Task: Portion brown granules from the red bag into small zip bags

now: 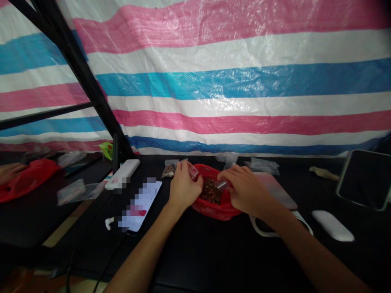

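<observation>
A red plastic bag (214, 209) lies open on the black table, with small brown bits (210, 191) inside. My left hand (183, 185) is closed on a small clear plastic pouch (193, 170) at the bag's left rim. My right hand (244, 187) is at the bag's right rim, fingers pinched on the pouch's other end or on something small I cannot make out. A filled clear pouch (170, 168) lies just behind my left hand.
A phone (140, 205) and a white power bank (122, 173) lie left of the bag. Empty clear pouches (264, 165) sit behind. A white mouse-like object (332, 225) and a dark tablet (365, 179) are at right. Another person's hand (10, 171) rests on a red bag (27, 179) far left.
</observation>
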{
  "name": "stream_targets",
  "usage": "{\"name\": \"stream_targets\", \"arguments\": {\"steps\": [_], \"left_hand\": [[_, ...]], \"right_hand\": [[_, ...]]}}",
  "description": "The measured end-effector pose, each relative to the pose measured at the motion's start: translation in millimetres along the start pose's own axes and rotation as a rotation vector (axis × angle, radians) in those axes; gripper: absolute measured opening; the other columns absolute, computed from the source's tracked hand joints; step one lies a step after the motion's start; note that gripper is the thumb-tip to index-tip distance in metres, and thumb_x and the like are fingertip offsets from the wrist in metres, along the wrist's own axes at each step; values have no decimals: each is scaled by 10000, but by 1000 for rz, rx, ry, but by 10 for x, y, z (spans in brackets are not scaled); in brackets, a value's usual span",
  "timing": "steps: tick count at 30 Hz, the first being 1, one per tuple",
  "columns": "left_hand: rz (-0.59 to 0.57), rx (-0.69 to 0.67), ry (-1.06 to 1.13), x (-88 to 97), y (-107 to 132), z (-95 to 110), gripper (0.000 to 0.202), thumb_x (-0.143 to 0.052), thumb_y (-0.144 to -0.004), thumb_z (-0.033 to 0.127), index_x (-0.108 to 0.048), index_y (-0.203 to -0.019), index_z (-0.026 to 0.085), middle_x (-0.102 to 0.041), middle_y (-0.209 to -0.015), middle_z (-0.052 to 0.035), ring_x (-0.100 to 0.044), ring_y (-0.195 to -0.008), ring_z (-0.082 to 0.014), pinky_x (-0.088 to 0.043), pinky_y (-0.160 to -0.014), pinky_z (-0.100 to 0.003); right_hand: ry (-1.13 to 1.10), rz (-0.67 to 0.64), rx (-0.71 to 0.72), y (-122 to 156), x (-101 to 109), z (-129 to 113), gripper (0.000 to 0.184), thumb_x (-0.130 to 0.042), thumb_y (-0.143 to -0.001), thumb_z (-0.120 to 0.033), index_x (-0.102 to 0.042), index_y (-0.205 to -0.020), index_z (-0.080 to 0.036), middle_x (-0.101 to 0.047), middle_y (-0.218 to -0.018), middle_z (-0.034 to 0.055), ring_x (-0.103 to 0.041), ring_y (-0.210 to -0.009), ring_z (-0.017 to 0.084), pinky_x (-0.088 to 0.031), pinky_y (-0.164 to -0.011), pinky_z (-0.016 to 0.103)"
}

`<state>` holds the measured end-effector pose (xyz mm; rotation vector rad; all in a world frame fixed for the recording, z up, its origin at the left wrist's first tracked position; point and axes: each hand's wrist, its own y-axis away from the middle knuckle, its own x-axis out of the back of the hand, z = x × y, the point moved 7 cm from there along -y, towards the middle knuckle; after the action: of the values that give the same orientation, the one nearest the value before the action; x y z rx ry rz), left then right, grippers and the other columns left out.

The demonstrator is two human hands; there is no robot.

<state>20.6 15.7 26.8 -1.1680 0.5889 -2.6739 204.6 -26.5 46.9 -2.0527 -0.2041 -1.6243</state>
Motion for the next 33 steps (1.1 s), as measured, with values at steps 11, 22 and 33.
{"name": "stream_targets", "arguments": {"steps": [11,22,33], "left_hand": [[-323,15,227,-313,56,-103,228,-654,-720,151,-515,-882,231,-585,-726,34,-545,-656,-160,-355,-610,-270],[-354,216,734,-397,34,-43,224,-677,-714,155,-516,-864,193,-569,-710,58,-548,-657,-124,-432,-658,-253],[-54,-60,394,-88,-86,-3,63,-607,-854,197,-569,-904,200,-597,-895,-13,-585,-857,-171,-462,-825,-304]], "right_hand": [[14,-16,-36,5,-140,12,290,-616,-785,-68,-665,-1035,-207,-726,-1069,95,-580,-1069,290,-353,-900,416],[-129,-18,-48,-14,-278,-131,296,-641,-825,-101,-696,-1097,-206,-739,-1089,78,-588,-1065,274,-345,-919,406],[-471,59,-219,-52,-301,95,357,-590,-820,-68,-621,-1138,-228,-734,-957,30,-672,-910,223,-450,-844,372]]}}
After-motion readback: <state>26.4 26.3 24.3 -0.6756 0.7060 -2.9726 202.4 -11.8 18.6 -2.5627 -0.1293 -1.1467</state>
